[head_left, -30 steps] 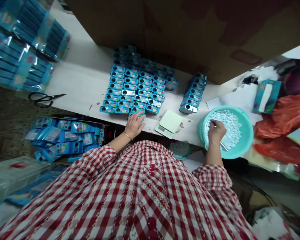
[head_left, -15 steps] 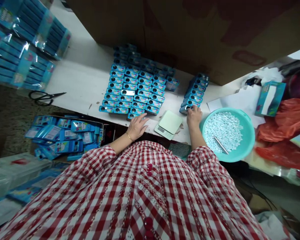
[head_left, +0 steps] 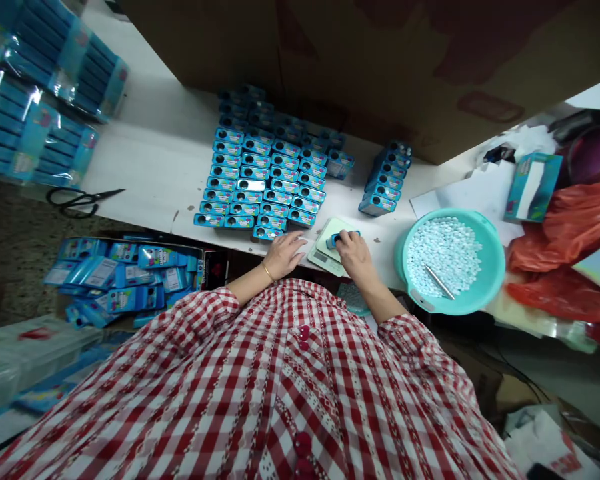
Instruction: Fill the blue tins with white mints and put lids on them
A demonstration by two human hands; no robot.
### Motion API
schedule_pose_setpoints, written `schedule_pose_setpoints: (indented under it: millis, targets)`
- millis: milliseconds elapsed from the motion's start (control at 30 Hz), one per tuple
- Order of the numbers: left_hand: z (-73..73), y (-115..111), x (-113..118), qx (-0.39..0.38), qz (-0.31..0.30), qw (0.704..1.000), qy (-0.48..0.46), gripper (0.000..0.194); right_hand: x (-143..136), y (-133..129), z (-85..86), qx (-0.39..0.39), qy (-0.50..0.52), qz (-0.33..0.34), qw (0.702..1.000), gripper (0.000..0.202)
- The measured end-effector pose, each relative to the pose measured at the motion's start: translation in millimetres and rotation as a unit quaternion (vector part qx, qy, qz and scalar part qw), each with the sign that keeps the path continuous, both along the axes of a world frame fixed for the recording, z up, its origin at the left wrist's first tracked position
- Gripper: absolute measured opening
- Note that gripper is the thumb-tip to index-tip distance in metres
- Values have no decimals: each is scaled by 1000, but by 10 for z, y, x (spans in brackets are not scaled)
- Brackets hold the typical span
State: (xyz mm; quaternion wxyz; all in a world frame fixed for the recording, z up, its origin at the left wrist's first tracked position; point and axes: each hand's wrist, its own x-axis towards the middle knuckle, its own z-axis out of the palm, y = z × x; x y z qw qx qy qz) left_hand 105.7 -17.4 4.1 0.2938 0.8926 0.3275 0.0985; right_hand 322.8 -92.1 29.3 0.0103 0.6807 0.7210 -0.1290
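Blue rectangular box (head_left: 335,240) gripped over pale green scale

The right hand (head_left: 351,251), its forearm angled in across the front edge of a white tabletop (head_left: 155,160), pinches the small box from above with bent fingers, at the square plate of a pale green digital scale (head_left: 326,259). Whether the box touches the plate cannot be told. The left hand (head_left: 283,255), palm down with loosely spread fingers and nothing in its grasp, lies at the table edge between the scale and a block of close-packed blue boxes (head_left: 271,185). Bare white surface separates that block from a short row of blue boxes (head_left: 384,183), and also the scale from a round turquoise plastic basin (head_left: 493,257) of small pale pieces, at right.
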Motion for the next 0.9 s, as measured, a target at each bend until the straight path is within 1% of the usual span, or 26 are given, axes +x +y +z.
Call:
schedule_pose_setpoints:
  millis: [100, 200, 267, 333, 433, 500, 567, 633, 700, 800, 900]
  targets:
    - [-24, -5, 2, -13, 3, 1000, -5, 32, 108, -85, -47, 20, 67, -45, 997, 28]
    - [-55, -19, -20, -29, 7, 1000, -8, 32, 287, -186, -81, 72, 145, -112, 980, 31]
    - [-71, -35, -32, -38, 9, 999, -6, 32, 338, -212, -101, 83, 173, -132, 972, 30]
    - [-78, -51, -39, -44, 11, 999, 1, 32, 304, -189, -113, 69, 169, -125, 975, 30]
    - [-72, -66, -52, -47, 12, 999, 10, 32, 177, -115, -92, 32, 149, -90, 984, 30]
    - [-64, -70, -71, -49, 15, 999, 8, 31, 135, -99, -51, 35, 150, -84, 984, 30]
    - [-65, -72, -102, -49, 23, 999, 4, 31, 170, -135, -3, 73, 160, -109, 978, 29]
    - [-80, -74, -139, -49, 31, 998, 4, 31, 269, -210, 34, 128, 165, -155, 966, 27]
    - [-104, -79, -172, -49, 38, 998, 5, 30, 378, -289, 46, 161, 168, -195, 953, 25]
    - [-133, -91, -195, -50, 41, 998, 6, 30, 466, -363, 29, 170, 175, -229, 942, 24]
    - [-128, -97, -195, -50, 38, 998, 9, 30, 481, -390, 13, 163, 173, -226, 945, 25]
